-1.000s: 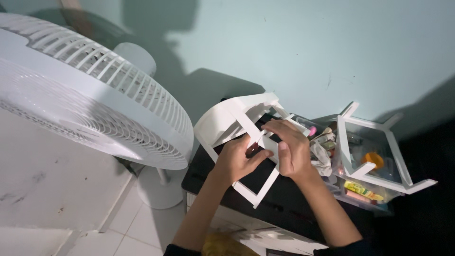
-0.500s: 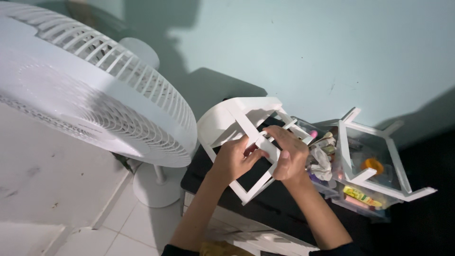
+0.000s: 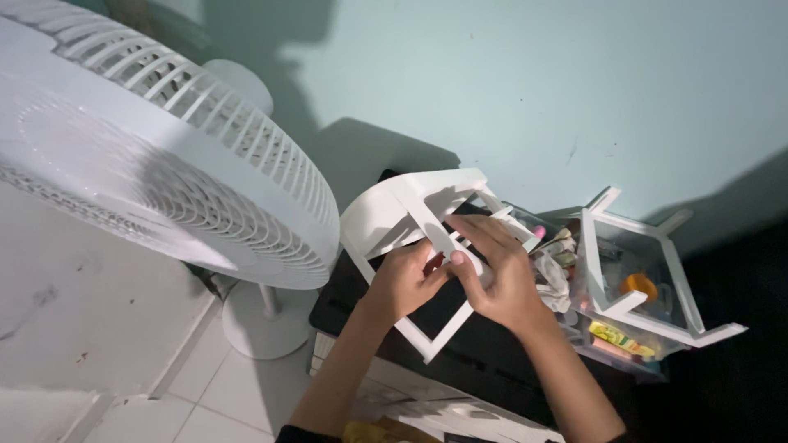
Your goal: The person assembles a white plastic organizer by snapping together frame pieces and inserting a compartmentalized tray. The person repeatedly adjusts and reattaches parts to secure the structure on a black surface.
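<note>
While a pale green wall [image 3: 525,90] fills the far side of the room, a white frame piece [image 3: 410,215] is held over a black box [image 3: 484,349] near the middle of the scene; the left hand [image 3: 408,279] is closed on one of the frame's slats, and the right hand [image 3: 501,275] is clamped on the same slat just beside it, thumbs nearly touching; a large white standing fan [image 3: 156,164] is seen at the left, its round base set on a white tiled floor [image 3: 230,394]; at the right, a second white frame [image 3: 648,271] is laid over a clear bin [image 3: 624,344] packed with small coloured items; dark shadows are cast on the wall.
</note>
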